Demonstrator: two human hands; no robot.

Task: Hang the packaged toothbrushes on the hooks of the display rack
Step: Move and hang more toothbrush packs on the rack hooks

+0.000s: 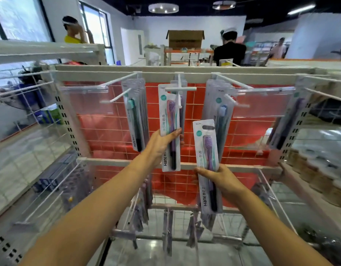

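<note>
The left hand (162, 144) curls thumb and fingers round the lower half of a purple toothbrush pack (170, 127), printed "Hane" down its bottom edge, with Chinese characters beside the bristles. The pack stands upright, its top at the middle hook (179, 89) of the display rack (185, 71) (whether its hole is on the prong I cannot tell). The right hand (221, 179) grips a second purple "Hane" pack (207, 164) at mid-length, fingers wrapped across its face, held low before the rack's middle rail (116, 162). Green-brush packs (136, 114) hang on the left hook, blue-brush packs (220, 116) on the right.
</note>
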